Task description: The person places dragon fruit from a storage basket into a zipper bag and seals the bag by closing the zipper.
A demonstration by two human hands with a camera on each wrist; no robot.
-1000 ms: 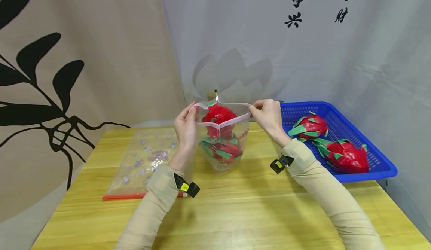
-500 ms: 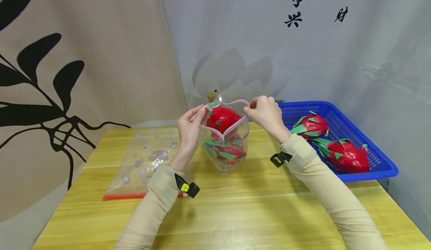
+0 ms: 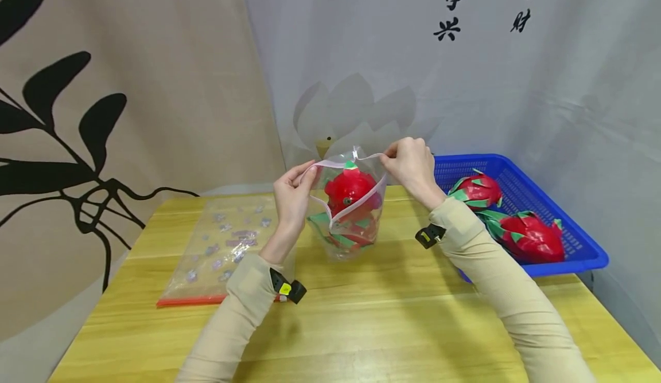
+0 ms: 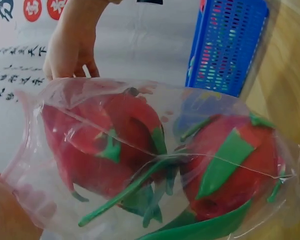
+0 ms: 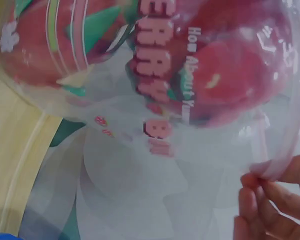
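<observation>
My left hand [image 3: 293, 198] pinches the left side of the pink-edged mouth of a clear plastic zip bag [image 3: 324, 246]. On the opposite side, my right hand [image 3: 411, 169] pinches the same edge between thumb and fingers, so the mouth gapes. Inside the bag are two red dragon fruits with green leaf tips: the upper dragon fruit [image 3: 350, 191] sits near the mouth, and the lower one [image 4: 230, 165] lies toward the bottom. Pink lettering [image 5: 155, 55] shows on the bag's far side in the right wrist view. The bag's base is close over the wooden table [image 3: 351, 325].
A blue plastic basket [image 3: 588, 257] at the right holds two more dragon fruits, one behind [image 3: 477, 191] and one in front [image 3: 532, 237]. Another clear printed bag [image 3: 206, 257] with an orange slider edge lies flat at the left. A printed curtain [image 3: 361, 39] hangs behind.
Both hands have kept hold of the bag's edge; the left has shifted slightly right and the right slightly up. The upper dragon fruit has tilted and moved right and lower within the bag.
</observation>
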